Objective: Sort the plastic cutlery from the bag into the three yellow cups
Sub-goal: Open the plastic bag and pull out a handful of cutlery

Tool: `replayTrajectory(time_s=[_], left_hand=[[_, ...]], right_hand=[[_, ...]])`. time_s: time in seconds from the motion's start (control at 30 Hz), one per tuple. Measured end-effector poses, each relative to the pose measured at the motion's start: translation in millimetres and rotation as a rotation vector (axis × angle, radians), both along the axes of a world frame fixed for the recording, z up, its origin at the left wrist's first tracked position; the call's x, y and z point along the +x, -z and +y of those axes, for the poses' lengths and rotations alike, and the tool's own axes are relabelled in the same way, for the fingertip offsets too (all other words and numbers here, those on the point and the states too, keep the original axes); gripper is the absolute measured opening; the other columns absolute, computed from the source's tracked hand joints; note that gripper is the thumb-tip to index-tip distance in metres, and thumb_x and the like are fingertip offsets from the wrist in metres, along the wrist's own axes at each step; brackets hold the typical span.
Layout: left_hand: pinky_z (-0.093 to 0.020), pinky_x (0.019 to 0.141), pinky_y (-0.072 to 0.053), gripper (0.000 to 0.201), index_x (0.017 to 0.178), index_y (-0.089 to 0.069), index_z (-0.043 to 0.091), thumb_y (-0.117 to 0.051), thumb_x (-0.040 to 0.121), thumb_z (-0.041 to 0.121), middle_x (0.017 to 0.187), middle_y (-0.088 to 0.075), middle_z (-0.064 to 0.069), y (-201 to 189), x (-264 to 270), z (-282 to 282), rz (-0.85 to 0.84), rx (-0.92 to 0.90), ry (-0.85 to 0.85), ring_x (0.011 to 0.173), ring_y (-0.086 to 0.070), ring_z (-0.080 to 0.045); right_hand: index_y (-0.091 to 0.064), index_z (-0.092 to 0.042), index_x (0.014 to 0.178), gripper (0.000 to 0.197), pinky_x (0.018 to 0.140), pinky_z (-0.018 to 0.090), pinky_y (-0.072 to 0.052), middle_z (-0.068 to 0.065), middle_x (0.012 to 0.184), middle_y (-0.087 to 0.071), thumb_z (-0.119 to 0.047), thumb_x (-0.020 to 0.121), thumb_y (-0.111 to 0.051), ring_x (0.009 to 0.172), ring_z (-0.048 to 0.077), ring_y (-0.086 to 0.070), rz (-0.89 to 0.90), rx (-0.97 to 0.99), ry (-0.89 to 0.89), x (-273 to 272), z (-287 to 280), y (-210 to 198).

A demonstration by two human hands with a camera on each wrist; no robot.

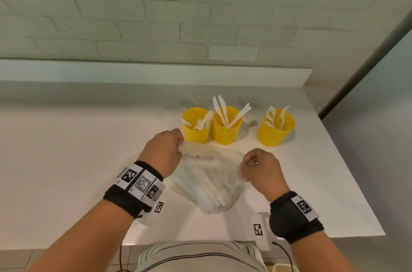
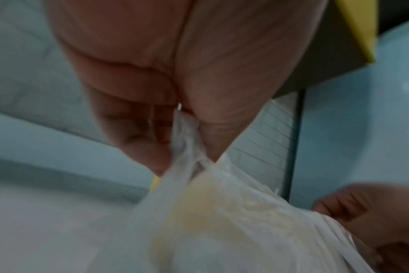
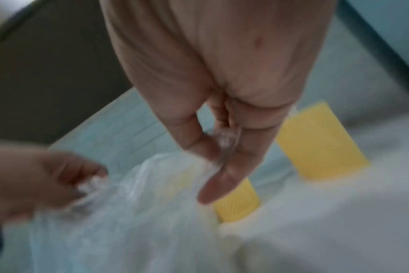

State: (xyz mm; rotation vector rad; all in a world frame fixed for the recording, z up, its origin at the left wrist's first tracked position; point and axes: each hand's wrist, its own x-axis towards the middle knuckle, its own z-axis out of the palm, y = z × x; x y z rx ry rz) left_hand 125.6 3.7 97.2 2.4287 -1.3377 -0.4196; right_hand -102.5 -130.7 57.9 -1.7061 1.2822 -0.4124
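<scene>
A clear plastic bag (image 1: pixel 209 182) holding several white cutlery pieces lies on the white counter between my hands. My left hand (image 1: pixel 166 149) pinches the bag's left rim (image 2: pixel 187 146). My right hand (image 1: pixel 256 164) pinches its right rim (image 3: pixel 224 146), so the mouth is stretched wide. Behind the bag stand three yellow cups: the left cup (image 1: pixel 196 130) holds spoons, the middle cup (image 1: pixel 226 131) holds knives, and the right cup (image 1: pixel 275 131) holds forks.
The white counter (image 1: pixel 78 160) runs left, with its front edge close to my body and its right edge past the fork cup. A raised ledge and a brick wall (image 1: pixel 156 15) stand behind the cups.
</scene>
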Motion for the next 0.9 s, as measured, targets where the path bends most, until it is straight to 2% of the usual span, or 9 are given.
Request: replayTrajectory(time_s=[0.13,0.23,0.37,0.47,0.57,0.67,0.77,0.83,0.9], left_hand=[[-0.022,0.075,-0.055,0.016,0.102,-0.071,0.019,-0.067,0.090,0.008,0.080,-0.077,0.003,14.2,15.4,12.9,0.397,-0.284,-0.266,0.076,-0.072,-0.012],[-0.029,0.067,-0.061,0.014,0.105,-0.069,0.001,-0.058,0.096,-0.003,0.081,-0.076,-0.008,17.4,15.9,13.3,1.084,-0.484,-0.519,0.067,-0.072,-0.018],[-0.029,0.053,-0.060,0.017,0.090,-0.066,0.007,-0.054,0.101,0.010,0.081,-0.068,-0.009,30.4,18.8,8.6,1.731,-0.274,-0.754,0.068,-0.067,-0.021],[-0.026,0.053,-0.050,0.019,0.085,-0.063,0.008,-0.058,0.099,0.020,0.067,-0.067,-0.010,44.6,16.9,5.2,1.619,-0.118,-0.781,0.059,-0.057,-0.020],[-0.025,0.041,-0.047,0.023,0.085,-0.062,0.008,-0.066,0.097,0.028,0.071,-0.054,-0.009,52.9,11.6,-1.8,1.369,-0.128,-0.801,0.055,-0.051,-0.022],[-0.020,0.036,-0.031,0.027,0.080,-0.059,0.013,-0.065,0.097,0.033,0.055,-0.045,-0.002,51.1,10.1,-14.1,1.413,-0.190,-0.712,0.041,-0.036,-0.015],[-0.021,0.036,-0.026,0.026,0.096,-0.066,0.010,-0.068,0.094,0.036,0.049,-0.049,0.008,37.5,3.7,-25.4,1.400,-0.235,-0.505,0.038,-0.031,-0.009],[-0.019,0.039,-0.027,0.030,0.109,-0.069,0.008,-0.073,0.090,0.031,0.067,-0.061,0.006,31.6,-0.6,-29.1,1.380,-0.291,-0.362,0.043,-0.037,-0.006],[-0.018,0.043,-0.033,0.035,0.118,-0.066,0.013,-0.077,0.086,0.023,0.087,-0.063,0.001,31.9,0.3,-30.1,1.271,-0.317,-0.300,0.049,-0.045,-0.005]], right_hand=[[-0.049,-0.008,0.082,0.032,0.059,0.037,-0.048,0.012,0.066,-0.055,0.021,0.090,-0.038,0.052,0.025,-0.058,-0.552,0.584,0.331,-6.3,-0.7,7.7],[-0.050,-0.009,0.083,0.028,0.056,0.034,-0.049,0.007,0.062,-0.049,0.007,0.100,-0.035,0.054,0.022,-0.050,-0.748,0.861,0.546,-8.3,-1.6,18.8],[-0.065,-0.005,0.102,0.021,0.098,0.046,-0.052,0.014,0.098,-0.068,-0.010,0.105,-0.045,0.089,0.030,-0.066,-0.722,0.937,0.608,2.8,4.2,38.1],[-0.063,-0.011,0.089,0.019,0.074,0.036,-0.053,0.010,0.086,-0.065,-0.009,0.096,-0.045,0.077,0.029,-0.063,-0.697,0.908,0.568,7.8,6.9,33.9],[-0.064,-0.019,0.080,0.016,0.053,0.026,-0.044,0.001,0.080,-0.062,-0.035,0.078,-0.062,0.069,0.022,-0.059,-0.566,0.750,0.343,7.7,12.4,21.6],[-0.060,-0.028,0.096,0.034,0.060,0.025,-0.042,-0.006,0.082,-0.058,-0.052,0.075,-0.073,0.071,0.012,-0.056,-0.198,0.203,-0.138,6.4,19.7,21.8],[-0.051,-0.024,0.074,0.033,0.065,0.028,-0.040,-0.010,0.065,-0.056,-0.041,0.099,-0.061,0.061,0.005,-0.050,-0.057,-0.091,-0.375,14.1,26.1,28.9],[-0.044,-0.019,0.064,0.045,0.061,0.029,-0.035,-0.011,0.054,-0.045,-0.035,0.106,-0.052,0.055,0.010,-0.040,-0.171,0.055,-0.223,19.0,27.4,30.4],[-0.055,-0.013,0.070,0.039,0.057,0.029,-0.035,-0.004,0.056,-0.047,-0.030,0.105,-0.052,0.054,0.015,-0.042,-0.346,0.399,0.071,20.1,22.5,28.6]])
